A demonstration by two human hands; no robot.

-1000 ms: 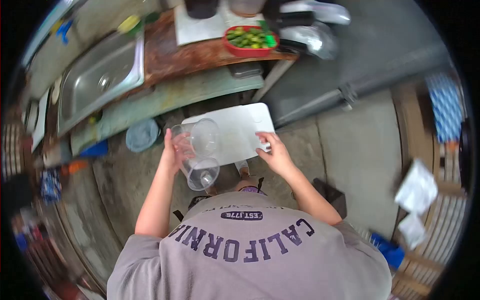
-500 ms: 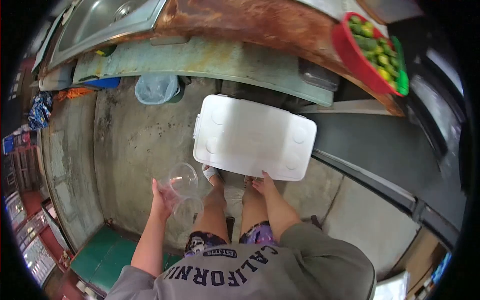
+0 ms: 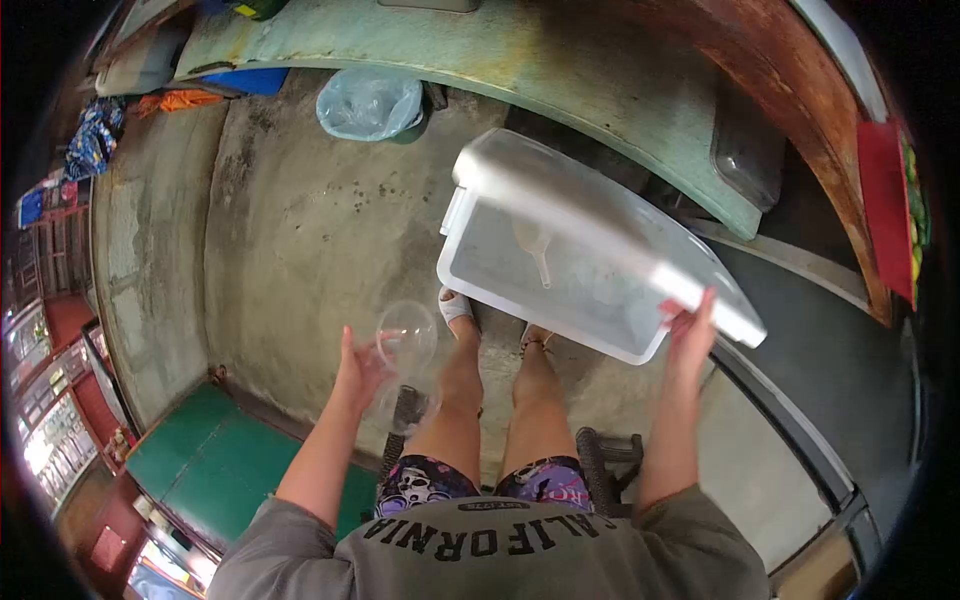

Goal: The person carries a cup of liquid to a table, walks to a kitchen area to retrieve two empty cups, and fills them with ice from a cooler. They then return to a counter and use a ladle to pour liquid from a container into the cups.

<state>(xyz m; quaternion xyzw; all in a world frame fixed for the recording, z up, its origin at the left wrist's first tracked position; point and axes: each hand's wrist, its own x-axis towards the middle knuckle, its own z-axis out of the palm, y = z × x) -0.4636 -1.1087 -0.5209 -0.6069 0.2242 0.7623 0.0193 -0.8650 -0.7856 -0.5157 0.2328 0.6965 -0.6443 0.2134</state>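
A white cooler (image 3: pixel 462 275) stands on the floor in front of my feet, its white lid (image 3: pixel 580 225) tilted up and blurred. Inside the cooler lies a pale scoop-like utensil (image 3: pixel 541 262) with a handle. My right hand (image 3: pixel 690 325) grips the lid near its right end. Clear plastic cups (image 3: pixel 407 340) are in my left hand (image 3: pixel 365 368), to the left of my legs and apart from the cooler.
A bin with a clear liner (image 3: pixel 370 105) stands beyond the cooler at left. A greenish shelf (image 3: pixel 480 60) crosses the top. At lower left is a green bench top (image 3: pixel 220 460). A red basket (image 3: pixel 884 215) sits at far right.
The lid has been lifted from closed, showing the cooler's inside. My right hand has moved right and up with it. The view has shifted; the cups are still in my left hand.
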